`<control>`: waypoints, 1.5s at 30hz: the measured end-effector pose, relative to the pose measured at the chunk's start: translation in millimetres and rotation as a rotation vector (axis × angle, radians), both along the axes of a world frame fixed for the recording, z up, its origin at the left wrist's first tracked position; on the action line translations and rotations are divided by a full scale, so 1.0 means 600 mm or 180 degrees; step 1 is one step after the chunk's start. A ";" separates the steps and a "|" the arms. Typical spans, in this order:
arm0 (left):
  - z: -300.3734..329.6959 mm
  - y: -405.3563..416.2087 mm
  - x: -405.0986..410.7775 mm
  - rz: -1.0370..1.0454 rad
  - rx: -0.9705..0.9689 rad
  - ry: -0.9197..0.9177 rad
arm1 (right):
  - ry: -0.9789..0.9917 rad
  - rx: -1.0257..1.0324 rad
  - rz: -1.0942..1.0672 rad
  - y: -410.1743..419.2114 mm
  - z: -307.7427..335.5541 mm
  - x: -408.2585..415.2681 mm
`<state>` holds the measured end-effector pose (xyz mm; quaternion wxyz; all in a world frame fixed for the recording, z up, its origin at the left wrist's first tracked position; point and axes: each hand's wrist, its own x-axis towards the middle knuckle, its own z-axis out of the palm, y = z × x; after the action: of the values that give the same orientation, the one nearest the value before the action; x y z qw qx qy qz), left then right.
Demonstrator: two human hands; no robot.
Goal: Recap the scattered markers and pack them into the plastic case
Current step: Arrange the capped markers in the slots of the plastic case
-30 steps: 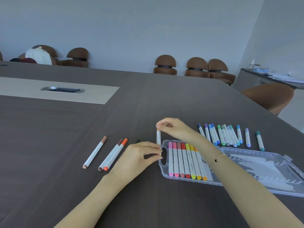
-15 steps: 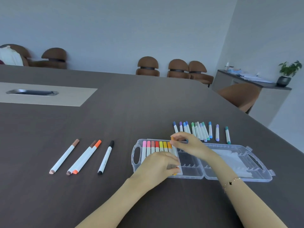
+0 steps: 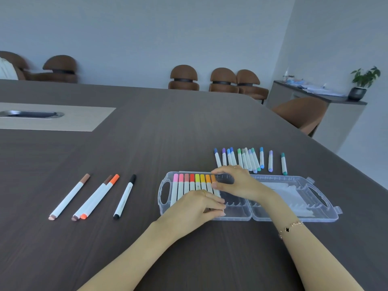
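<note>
the plastic case (image 3: 294,206) lies open flat on the near right part of the dark wood-grain table (image 3: 168,127), its handle end to the left. eight packed markers (image 3: 192,184) sit side by side in the left half, caps far, running pink through red and yellow to orange. the left hand (image 3: 195,205) lies across their near ends, fingers fairly straight and pressing down, with a ring on one finger. the right hand (image 3: 235,182) is at the right end of the row, thumb and fingers curled at the orange marker (image 3: 213,180); whether it actually pinches it cannot be told. a bracelet (image 3: 290,226) sits on that wrist.

obstructions: both hands cover the lower barrels of the row and part of the empty slots beside it.

left of the case, well apart from it, lie four loose markers: a tan one (image 3: 70,196), a brown one (image 3: 92,197) touching an orange-red one (image 3: 99,196), and a black one (image 3: 125,196). just beyond the case's far edge is a blue-green group (image 3: 247,159) of about a dozen markers (some overlapping).

the table has a pale inset panel (image 3: 63,120) with a metal cable port (image 3: 31,114). brown chairs (image 3: 222,79) stand along the far wall. a sideboard (image 3: 319,97) at far right carries papers and a potted plant (image 3: 364,82).

print on the barrels is too small to read.
</note>
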<state>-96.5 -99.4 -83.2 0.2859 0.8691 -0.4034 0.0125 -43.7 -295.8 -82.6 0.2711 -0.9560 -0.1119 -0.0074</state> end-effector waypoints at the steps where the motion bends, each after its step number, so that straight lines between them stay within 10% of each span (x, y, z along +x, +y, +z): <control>1: 0.001 0.000 0.001 -0.0005 0.0021 0.0003 | 0.0010 0.0006 -0.0005 0.000 0.000 0.000; 16: 0.011 0.032 0.004 -0.0305 0.0294 0.0125 | 0.0159 0.0012 0.0029 0.005 0.006 0.007; 22: 0.064 0.230 0.016 0.0892 -0.0863 -0.0162 | -0.0099 0.0165 0.0084 0.061 0.029 0.019; 27: 0.041 0.409 0.004 0.1579 -0.0499 0.0458 | -0.0222 -0.0061 0.0446 0.193 0.030 0.052; 45: 0.024 0.421 0.020 0.1197 -0.0223 0.0457 | 0.0180 0.0058 0.0714 0.408 0.009 0.086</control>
<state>-84.4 153.3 -68.5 0.3367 0.9173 -0.2119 0.0177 7.9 -50.8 -77.0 0.2820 -0.9348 -0.2104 0.0489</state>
